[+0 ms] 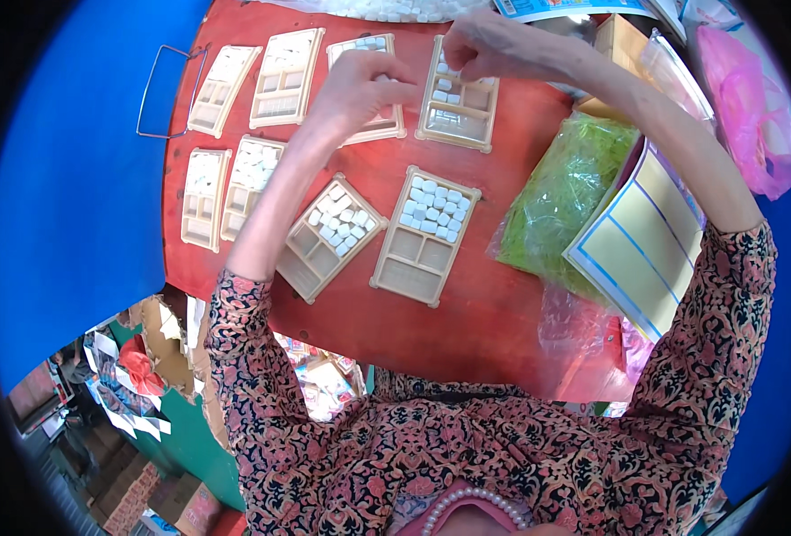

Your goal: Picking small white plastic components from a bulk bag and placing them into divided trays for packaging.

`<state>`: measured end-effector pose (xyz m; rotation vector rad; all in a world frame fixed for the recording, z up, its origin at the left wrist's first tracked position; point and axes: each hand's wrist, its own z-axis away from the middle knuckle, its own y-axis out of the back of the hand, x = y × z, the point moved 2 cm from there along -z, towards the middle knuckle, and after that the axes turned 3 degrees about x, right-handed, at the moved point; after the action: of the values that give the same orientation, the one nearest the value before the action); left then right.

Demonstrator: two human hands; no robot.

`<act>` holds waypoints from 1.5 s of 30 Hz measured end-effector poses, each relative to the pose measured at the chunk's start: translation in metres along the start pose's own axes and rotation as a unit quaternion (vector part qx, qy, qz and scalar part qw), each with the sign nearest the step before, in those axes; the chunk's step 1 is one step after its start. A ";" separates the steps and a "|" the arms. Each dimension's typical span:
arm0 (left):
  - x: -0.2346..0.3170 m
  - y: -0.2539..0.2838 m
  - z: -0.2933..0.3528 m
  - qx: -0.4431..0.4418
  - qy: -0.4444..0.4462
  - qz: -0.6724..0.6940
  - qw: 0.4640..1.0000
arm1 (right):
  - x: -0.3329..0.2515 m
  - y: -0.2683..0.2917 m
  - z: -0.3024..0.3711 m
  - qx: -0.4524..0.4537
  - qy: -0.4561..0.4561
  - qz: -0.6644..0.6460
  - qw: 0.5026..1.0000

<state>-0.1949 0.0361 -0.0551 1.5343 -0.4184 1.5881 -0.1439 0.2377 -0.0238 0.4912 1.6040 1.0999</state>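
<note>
My left hand [360, 91] hovers over a cream divided tray [400, 121] in the far row, its fingers curled. A bit of white shows between them; whether it is held or lies behind, I cannot tell. My right hand [482, 46] reaches in from the right to the tray [452, 132] beside it, fingers bent down and pinched over the far compartment. That tray has a few small white cubes [446, 87]; its near compartment shows bare. What the right fingertips hold is hidden. Closer to me, two similar trays [406, 284] [311, 290] carry white cubes in their far compartments.
Several more filled trays [279, 121] stand at the left of the red table [342, 326]. Loose white pieces [395, 9] lie in clear plastic at the far edge. At right are a green plastic bag [563, 192], a printed card [641, 237] and a pink bag [748, 107].
</note>
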 end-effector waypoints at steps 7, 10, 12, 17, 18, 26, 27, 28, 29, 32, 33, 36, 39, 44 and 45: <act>0.013 -0.032 -0.002 0.044 -0.120 -0.150 0.980 | -0.013 -0.036 0.007 0.092 0.071 0.008 0.993; 0.009 -0.035 -0.006 0.068 -0.193 -0.220 0.954 | -0.014 -0.041 0.006 0.120 0.027 0.024 0.992; 0.008 -0.041 -0.008 0.058 -0.194 -0.258 0.945 | -0.017 -0.036 0.009 0.132 0.075 0.083 0.985; 0.013 -0.041 -0.007 0.061 -0.206 -0.273 0.938 | -0.021 -0.037 0.005 0.169 0.090 0.095 0.977; 0.011 -0.042 -0.010 0.066 -0.195 -0.234 0.950 | -0.021 -0.036 0.002 0.119 0.002 0.082 0.990; 0.001 -0.039 -0.027 0.077 -0.158 -0.132 0.976 | -0.016 -0.037 -0.002 0.112 -0.120 0.007 0.986; 0.002 -0.038 -0.027 0.063 -0.138 -0.147 0.978 | -0.018 -0.037 0.001 0.141 -0.114 -0.006 0.983; 0.004 -0.037 -0.026 0.064 -0.139 -0.148 0.977 | -0.021 -0.036 0.002 0.144 -0.111 -0.002 0.983; 0.004 -0.037 -0.024 0.077 -0.139 -0.147 0.976 | -0.021 -0.037 0.002 0.145 -0.109 -0.001 0.983; 0.012 -0.038 -0.018 0.087 -0.116 -0.133 0.980 | -0.016 -0.042 0.007 0.161 -0.087 0.036 0.982; 0.012 -0.036 -0.016 0.090 -0.084 -0.124 0.985 | -0.018 -0.044 0.007 0.171 -0.062 0.060 0.982; 0.014 -0.030 -0.007 0.119 -0.085 -0.100 0.984 | -0.021 -0.047 0.006 0.162 -0.048 0.123 0.978; 0.017 -0.019 0.004 0.085 -0.001 0.040 0.996 | -0.023 -0.048 0.005 0.150 -0.043 0.168 0.973; 0.007 -0.010 0.009 0.051 0.060 0.233 0.969 | -0.019 -0.041 0.003 0.163 -0.012 0.159 0.974; 0.008 -0.008 0.013 0.059 0.085 0.290 0.951 | -0.021 -0.037 0.001 0.162 -0.032 0.110 0.980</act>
<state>-0.1795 0.0336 -0.0483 1.4171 -0.7368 2.2135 -0.1277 0.2036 -0.0438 0.9299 1.7085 0.9751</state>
